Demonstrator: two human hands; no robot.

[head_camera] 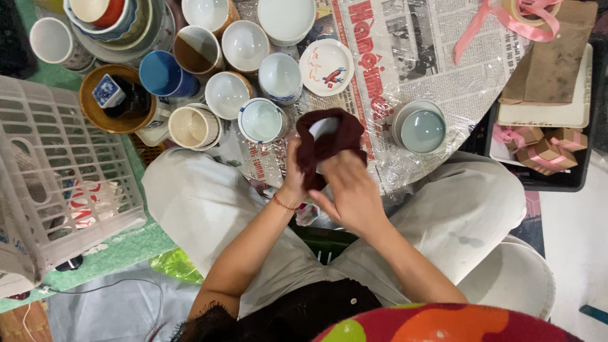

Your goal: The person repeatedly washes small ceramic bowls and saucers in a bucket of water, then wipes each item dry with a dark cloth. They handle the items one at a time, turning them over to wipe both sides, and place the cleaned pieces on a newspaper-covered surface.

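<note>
— Which step is in hand?
— A cup (324, 126) is being wiped with a dark cloth (329, 144), over the table edge (405, 166).
— How is it held?
— The left hand (294, 171) is closed under the cloth-wrapped cup; the right hand (351, 190) is pressed on the cloth. A turn of the cup seems called for next.

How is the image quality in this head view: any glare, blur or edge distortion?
Head view: even indoor light with soft shadows; glare patches on the plastic film over the newspaper; right hand slightly motion-softened on the dark red cloth, left hand behind it; wide-angle bending shows at the white crate; cups stay sharp.
</note>
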